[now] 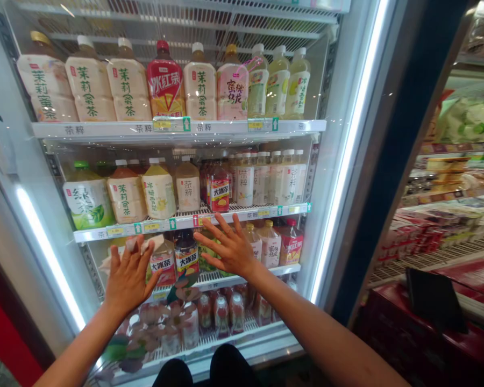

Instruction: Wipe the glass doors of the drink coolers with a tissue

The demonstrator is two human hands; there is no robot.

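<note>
Head view, nearest first: my dark-clad knees (229,368) are at the bottom edge, with my two bare forearms reaching up past them. My left hand (129,279) is raised, thumb out to the side, with a pale crumpled cloth (155,243), or perhaps tissue, at its fingers; whether it is pinched or only pressed I cannot tell. My right hand (228,247) is spread wide, palm away from me, holding nothing. Flower prints (185,293) seem to lie on a clear pane (242,142) in front.

With both hands up at the pane, I judge the work to be under way, not finished. How much is done I cannot tell: the light specks across the pane could be smears or reflections, so what is left is equally unclear.

Behind it, bottles (165,86) stand in rows on the cooler's shelves (229,127), none in my hands. Farther right are more goods (415,226).
</note>
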